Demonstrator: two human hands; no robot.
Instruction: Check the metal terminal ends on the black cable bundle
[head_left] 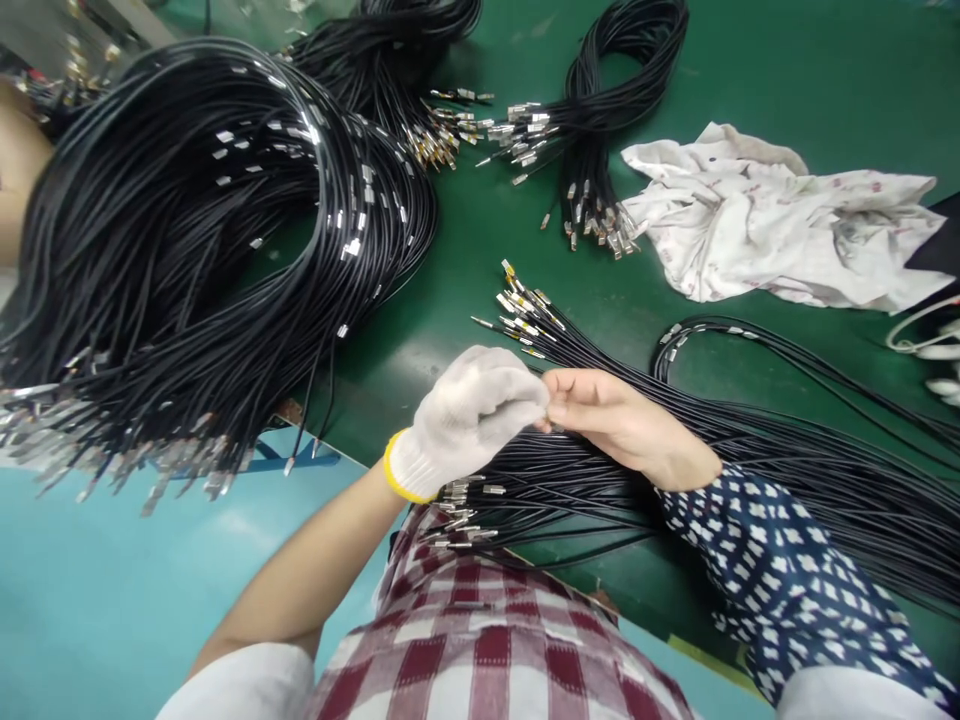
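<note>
My left hand (478, 412), in a white knitted glove with a yellow cuff, is closed with its fingertips pinched together. Its tips meet those of my bare right hand (619, 415), also closed in a pinch. Whatever sits between the fingers is too small or hidden to make out. Under and around both hands lies a spread of long black cables (757, 425) running off to the right. Their metal connector ends (529, 312) fan out just beyond my hands. More silver connector ends (466, 512) lie at the near table edge, below my left wrist.
A large coil of black cables (375, 200) fills the left, its ends hanging over the table edge. At the back are another cable bundle (375, 60) and a looped bundle (626, 65). A crumpled white cloth (780, 225) lies on the green table (810, 70). Someone's arm (19, 170) shows far left.
</note>
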